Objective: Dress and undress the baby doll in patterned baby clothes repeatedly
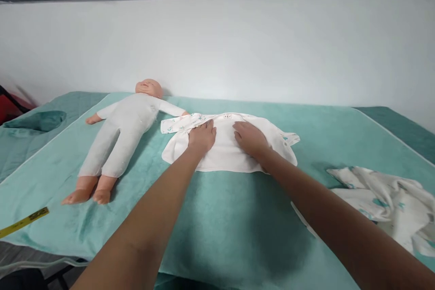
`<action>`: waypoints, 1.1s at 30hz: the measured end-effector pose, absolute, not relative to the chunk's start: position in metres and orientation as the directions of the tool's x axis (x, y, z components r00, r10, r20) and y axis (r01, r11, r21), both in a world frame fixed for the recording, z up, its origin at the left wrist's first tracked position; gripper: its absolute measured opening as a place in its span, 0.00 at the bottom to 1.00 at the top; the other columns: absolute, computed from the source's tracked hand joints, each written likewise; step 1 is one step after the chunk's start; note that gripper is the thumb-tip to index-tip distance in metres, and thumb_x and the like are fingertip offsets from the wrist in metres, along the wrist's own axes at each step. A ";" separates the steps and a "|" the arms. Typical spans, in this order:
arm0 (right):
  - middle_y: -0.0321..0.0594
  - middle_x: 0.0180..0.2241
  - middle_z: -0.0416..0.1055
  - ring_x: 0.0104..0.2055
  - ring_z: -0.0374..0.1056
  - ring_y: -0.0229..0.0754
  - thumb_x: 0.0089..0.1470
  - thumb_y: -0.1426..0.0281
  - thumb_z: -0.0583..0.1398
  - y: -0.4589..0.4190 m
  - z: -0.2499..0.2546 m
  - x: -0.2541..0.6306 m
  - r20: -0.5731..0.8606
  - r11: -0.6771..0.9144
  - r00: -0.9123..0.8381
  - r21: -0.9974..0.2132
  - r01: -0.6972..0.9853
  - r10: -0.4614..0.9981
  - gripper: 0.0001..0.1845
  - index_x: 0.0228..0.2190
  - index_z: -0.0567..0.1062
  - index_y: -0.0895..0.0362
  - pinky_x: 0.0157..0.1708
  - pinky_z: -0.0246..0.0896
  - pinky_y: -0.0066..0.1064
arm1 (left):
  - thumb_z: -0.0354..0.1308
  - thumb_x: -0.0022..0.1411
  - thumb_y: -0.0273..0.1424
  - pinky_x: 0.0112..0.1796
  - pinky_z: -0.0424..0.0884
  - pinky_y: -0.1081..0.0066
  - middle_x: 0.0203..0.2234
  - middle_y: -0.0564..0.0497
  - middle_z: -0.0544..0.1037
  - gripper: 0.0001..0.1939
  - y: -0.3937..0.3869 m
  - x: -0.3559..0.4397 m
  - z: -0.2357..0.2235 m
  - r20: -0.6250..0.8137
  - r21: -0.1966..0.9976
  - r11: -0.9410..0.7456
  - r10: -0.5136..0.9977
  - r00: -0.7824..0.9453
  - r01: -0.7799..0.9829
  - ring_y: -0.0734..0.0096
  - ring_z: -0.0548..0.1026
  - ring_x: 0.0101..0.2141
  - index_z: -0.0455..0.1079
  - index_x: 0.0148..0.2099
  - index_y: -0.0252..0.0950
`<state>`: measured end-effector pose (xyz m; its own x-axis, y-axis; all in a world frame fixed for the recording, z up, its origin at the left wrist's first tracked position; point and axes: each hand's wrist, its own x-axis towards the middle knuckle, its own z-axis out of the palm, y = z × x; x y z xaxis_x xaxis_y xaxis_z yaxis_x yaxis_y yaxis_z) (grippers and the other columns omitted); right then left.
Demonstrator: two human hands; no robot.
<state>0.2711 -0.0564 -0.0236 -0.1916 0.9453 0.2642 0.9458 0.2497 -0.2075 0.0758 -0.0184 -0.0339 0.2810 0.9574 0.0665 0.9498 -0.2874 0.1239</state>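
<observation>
Both hands on white baby shirt (226, 145), which lies spread on green sheet (217, 217), right of the doll (131, 120). Left hand (203, 137) palm down on the shirt's left part, fingers together, not clenched; can't tell if it pinches cloth. Right hand (250, 138) flat on the other side of the label (227, 117), fingers extended, gripping nothing visible. Doll on its back, one arm reaching to near the shirt's sleeve (181, 123). Crumpled printed cloth (390, 204) at far right. Yellow strip (24, 222) at lower left.
</observation>
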 end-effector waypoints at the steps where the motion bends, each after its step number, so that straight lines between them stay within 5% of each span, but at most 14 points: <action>1: 0.45 0.55 0.70 0.57 0.63 0.47 0.62 0.69 0.49 -0.063 -0.020 0.279 0.291 0.270 -0.204 -0.207 0.940 0.935 0.18 0.49 0.72 0.56 0.58 0.56 0.36 | 0.31 0.71 0.40 0.60 0.60 0.53 0.64 0.43 0.64 0.30 -0.022 0.076 -0.033 0.072 0.117 -0.292 0.956 0.285 0.949 0.54 0.63 0.62 0.52 0.69 0.36; 3: 0.46 0.54 0.70 0.56 0.64 0.48 0.63 0.68 0.49 -0.075 -0.013 0.303 0.370 0.223 -0.134 -0.209 0.952 0.919 0.19 0.50 0.72 0.56 0.56 0.57 0.38 | 0.31 0.71 0.39 0.60 0.59 0.51 0.65 0.43 0.63 0.30 -0.032 0.077 -0.033 0.089 0.107 -0.284 0.957 0.275 0.953 0.53 0.64 0.61 0.52 0.69 0.35; 6: 0.53 0.52 0.71 0.54 0.65 0.55 0.62 0.63 0.50 -0.091 -0.008 0.352 0.411 -0.097 0.167 -0.186 0.978 0.896 0.22 0.51 0.72 0.60 0.51 0.59 0.43 | 0.30 0.71 0.39 0.62 0.53 0.48 0.66 0.41 0.61 0.31 -0.049 0.081 -0.035 0.100 0.106 -0.254 0.965 0.244 0.961 0.51 0.62 0.63 0.52 0.69 0.34; 10: 0.55 0.45 0.74 0.42 0.70 0.55 0.58 0.51 0.53 -0.105 -0.013 0.401 0.143 -0.369 0.398 -0.193 0.909 0.906 0.28 0.48 0.73 0.59 0.38 0.62 0.40 | 0.30 0.71 0.41 0.66 0.42 0.48 0.69 0.41 0.54 0.32 -0.072 0.083 -0.038 0.091 0.135 -0.294 0.955 0.283 0.946 0.56 0.51 0.68 0.51 0.70 0.32; 17: 0.46 0.37 0.76 0.38 0.69 0.48 0.53 0.62 0.60 -0.085 0.002 0.422 0.107 -0.299 0.344 -0.305 0.904 0.933 0.13 0.37 0.76 0.57 0.33 0.57 0.32 | 0.30 0.71 0.45 0.67 0.44 0.51 0.71 0.49 0.48 0.31 -0.106 0.081 -0.042 0.135 0.247 -0.527 0.850 0.509 0.813 0.61 0.45 0.70 0.50 0.70 0.42; 24: 0.60 0.51 0.65 0.45 0.65 0.49 0.51 0.80 0.53 -0.068 0.020 0.434 0.290 -0.382 0.472 -0.315 0.869 0.833 0.23 0.49 0.72 0.64 0.43 0.57 0.36 | 0.31 0.71 0.46 0.67 0.43 0.49 0.71 0.56 0.49 0.29 -0.114 0.078 -0.039 0.123 0.306 -0.586 0.806 0.580 0.750 0.61 0.43 0.70 0.55 0.68 0.48; 28: 0.61 0.53 0.63 0.50 0.64 0.51 0.50 0.80 0.52 -0.072 0.006 0.417 0.330 -0.311 0.406 -0.306 0.900 0.852 0.24 0.49 0.71 0.64 0.50 0.58 0.37 | 0.32 0.71 0.45 0.67 0.43 0.48 0.70 0.57 0.50 0.28 -0.113 0.078 -0.039 0.123 0.317 -0.580 0.810 0.574 0.750 0.61 0.44 0.70 0.56 0.67 0.49; 33: 0.47 0.59 0.64 0.61 0.57 0.50 0.55 0.75 0.52 -0.070 -0.008 0.389 0.300 -0.070 0.146 -0.252 0.965 0.943 0.21 0.49 0.72 0.55 0.59 0.51 0.39 | 0.33 0.71 0.45 0.67 0.43 0.49 0.70 0.57 0.51 0.28 -0.112 0.078 -0.039 0.133 0.317 -0.583 0.809 0.573 0.749 0.61 0.44 0.70 0.57 0.67 0.49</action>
